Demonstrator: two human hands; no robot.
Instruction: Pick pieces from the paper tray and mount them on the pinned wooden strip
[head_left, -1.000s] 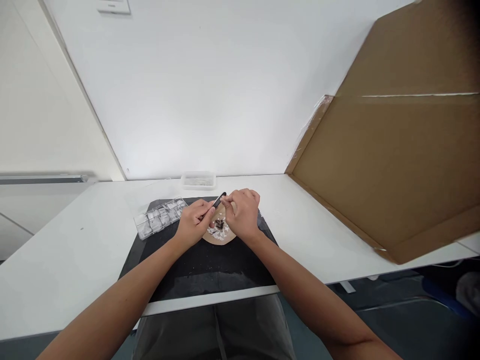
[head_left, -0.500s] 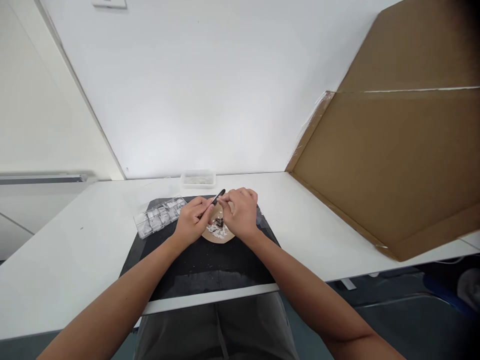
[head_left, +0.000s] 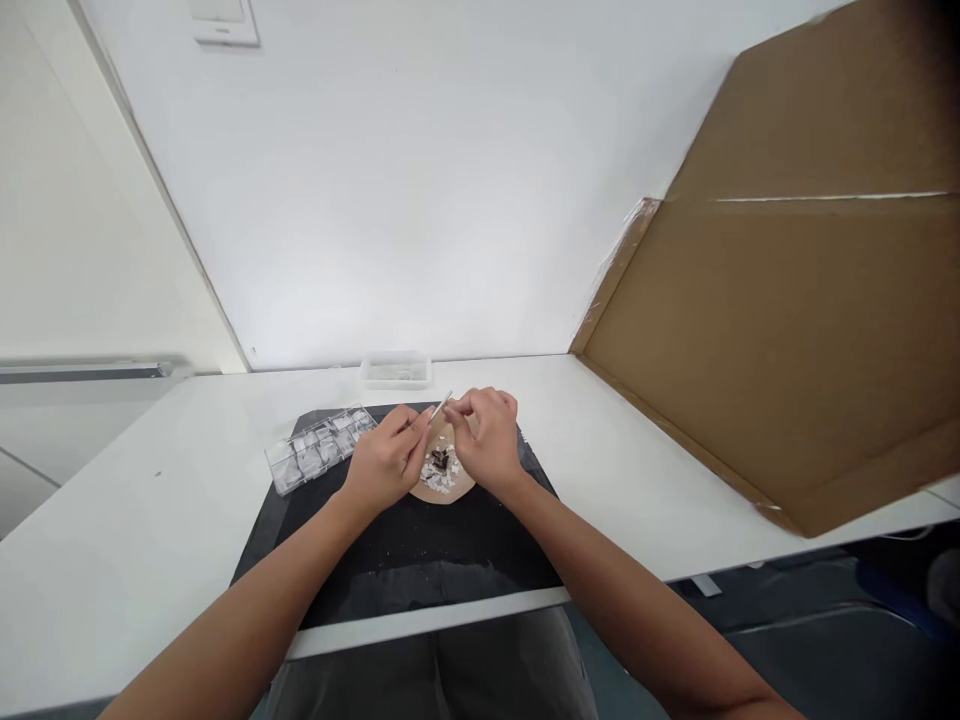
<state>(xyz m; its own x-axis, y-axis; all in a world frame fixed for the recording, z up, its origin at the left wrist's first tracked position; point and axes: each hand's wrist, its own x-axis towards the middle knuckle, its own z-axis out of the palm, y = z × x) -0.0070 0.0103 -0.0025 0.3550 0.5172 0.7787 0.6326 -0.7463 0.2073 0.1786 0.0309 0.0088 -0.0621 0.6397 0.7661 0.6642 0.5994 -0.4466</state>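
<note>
Pinched in my left hand [head_left: 386,455] is a thin, light-coloured strip [head_left: 441,405] that slants up to the right. My right hand [head_left: 486,440] has its fingers closed close to the strip's upper end; whether they hold anything is too small to tell. Below and between both hands lies a round tan sheet [head_left: 442,496], partly covered by them. White flakes [head_left: 439,482] and a few dark pieces [head_left: 441,458] are heaped on it. The sheet rests on a black mat [head_left: 405,550].
A clear compartment box [head_left: 319,450] with white packets lies at the mat's upper left. A translucent tray [head_left: 396,372] stands near the wall. A large cardboard panel [head_left: 772,330] leans at the right. The white table's [head_left: 427,607] front edge is near my lap.
The object in my left hand showed a dark face before and now appears as a thin, light strip. My hands are slightly lower in view, and the head view has tilted a little upward.
</note>
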